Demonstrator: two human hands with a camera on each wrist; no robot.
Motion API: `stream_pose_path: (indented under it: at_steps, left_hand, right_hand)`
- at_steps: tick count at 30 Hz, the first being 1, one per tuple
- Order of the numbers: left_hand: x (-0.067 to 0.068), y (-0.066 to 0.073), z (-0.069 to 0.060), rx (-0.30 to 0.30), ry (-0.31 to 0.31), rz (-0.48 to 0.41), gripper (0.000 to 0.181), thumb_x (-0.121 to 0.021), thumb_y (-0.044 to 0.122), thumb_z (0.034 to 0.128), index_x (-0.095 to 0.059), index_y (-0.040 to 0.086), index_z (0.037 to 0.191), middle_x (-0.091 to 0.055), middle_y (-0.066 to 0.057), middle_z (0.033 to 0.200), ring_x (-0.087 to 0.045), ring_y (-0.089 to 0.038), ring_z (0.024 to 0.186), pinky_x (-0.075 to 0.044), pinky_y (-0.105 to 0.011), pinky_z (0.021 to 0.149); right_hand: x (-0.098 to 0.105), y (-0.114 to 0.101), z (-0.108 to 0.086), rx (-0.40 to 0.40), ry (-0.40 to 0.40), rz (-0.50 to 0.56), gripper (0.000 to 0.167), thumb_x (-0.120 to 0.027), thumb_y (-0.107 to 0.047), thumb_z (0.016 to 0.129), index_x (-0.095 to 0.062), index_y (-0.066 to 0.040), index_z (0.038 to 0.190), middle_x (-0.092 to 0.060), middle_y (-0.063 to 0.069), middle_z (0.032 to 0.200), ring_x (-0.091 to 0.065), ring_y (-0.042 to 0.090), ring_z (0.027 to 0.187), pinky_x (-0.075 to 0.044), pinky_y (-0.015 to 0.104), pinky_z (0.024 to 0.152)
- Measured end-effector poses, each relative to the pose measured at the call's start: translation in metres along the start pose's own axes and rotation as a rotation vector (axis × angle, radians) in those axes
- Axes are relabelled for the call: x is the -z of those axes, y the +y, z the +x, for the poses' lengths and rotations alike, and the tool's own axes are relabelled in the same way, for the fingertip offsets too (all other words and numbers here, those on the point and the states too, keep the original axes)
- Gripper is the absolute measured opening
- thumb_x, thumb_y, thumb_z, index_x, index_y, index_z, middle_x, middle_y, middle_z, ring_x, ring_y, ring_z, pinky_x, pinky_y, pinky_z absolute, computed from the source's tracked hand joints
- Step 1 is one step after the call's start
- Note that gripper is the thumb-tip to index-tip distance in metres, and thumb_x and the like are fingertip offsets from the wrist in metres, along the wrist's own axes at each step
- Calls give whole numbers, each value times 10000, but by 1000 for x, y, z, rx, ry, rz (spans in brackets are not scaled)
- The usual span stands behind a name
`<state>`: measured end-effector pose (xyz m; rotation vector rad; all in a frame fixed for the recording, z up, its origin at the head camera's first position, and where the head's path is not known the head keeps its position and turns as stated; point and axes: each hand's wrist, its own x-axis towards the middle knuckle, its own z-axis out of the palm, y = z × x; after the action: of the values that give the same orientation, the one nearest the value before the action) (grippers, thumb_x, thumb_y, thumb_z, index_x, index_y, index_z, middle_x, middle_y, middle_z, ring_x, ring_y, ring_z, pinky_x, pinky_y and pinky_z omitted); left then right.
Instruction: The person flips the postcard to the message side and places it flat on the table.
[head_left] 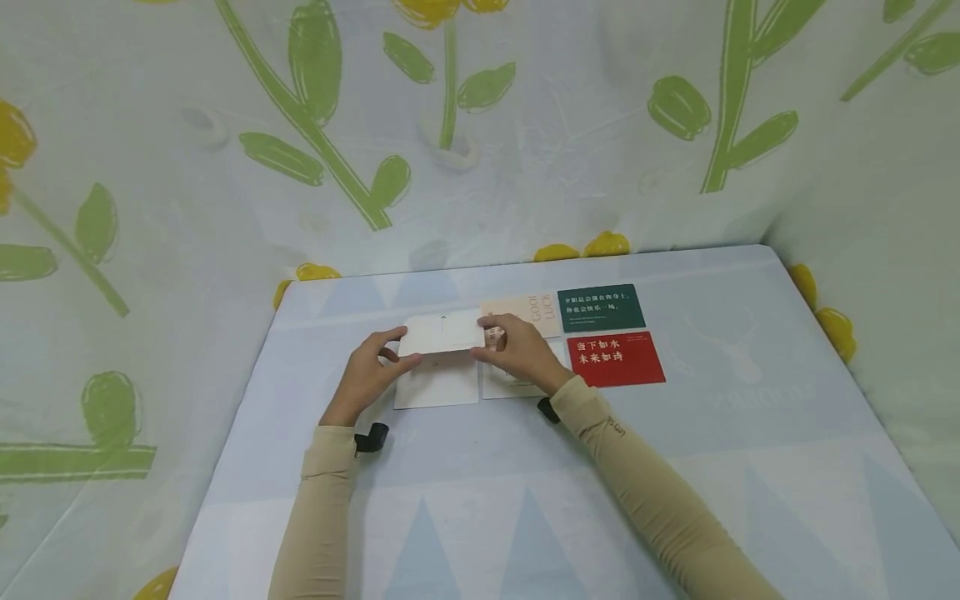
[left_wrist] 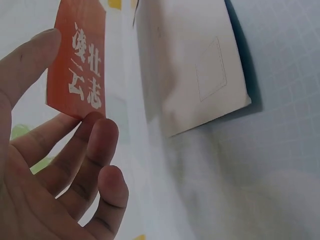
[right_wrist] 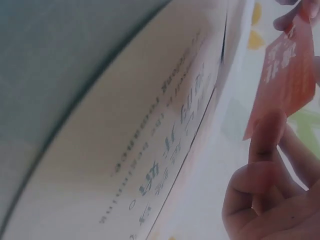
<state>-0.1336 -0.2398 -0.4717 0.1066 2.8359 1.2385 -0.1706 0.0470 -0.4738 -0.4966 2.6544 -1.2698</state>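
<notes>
A card (head_left: pixel 442 332) is held up between both hands, its white back showing in the head view. Its other face is red with white characters, as the left wrist view of the card (left_wrist: pixel 77 65) and the right wrist view of it (right_wrist: pixel 285 70) show. My left hand (head_left: pixel 366 375) pinches its left end between thumb and fingers. The right end is pinched by my right hand (head_left: pixel 523 350). Below the held card lies a white card (head_left: pixel 437 388), with a pale printed card (head_left: pixel 517 388) beside it, partly under my right hand.
A cream card (head_left: pixel 540 315) with "GOOD LUCK" lettering lies behind my right hand. To its right are a green card (head_left: pixel 602 307) and, nearer, a red card (head_left: pixel 617 359). A floral cloth (head_left: pixel 555 167) hangs behind the pale table (head_left: pixel 480 533).
</notes>
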Motion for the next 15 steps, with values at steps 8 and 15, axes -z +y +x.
stream_pose_path:
  at_steps: [8,15]
  left_hand:
    - [0,3,6,-104,44,168,648,-797,329,895,-546,116,1453,-542,-92,1425,-615,-268,1031,-511,-418,794]
    - [3,8,9,-205,87,304,640,-779,381,901,-569,95,1434,-575,-116,1400,-647,-280,999,-527,-452,802]
  right_hand:
    - [-3,0,4,77,10,-181,552,-806,-344,884,-617,-170,1372,-591,18,1351,-595,162,882,-539,312,804]
    - [0,-4,8,91,48,-198,554,-813,-310,883,-608,-174,1380,-558,21,1388,-603,161,900,-549,313,849]
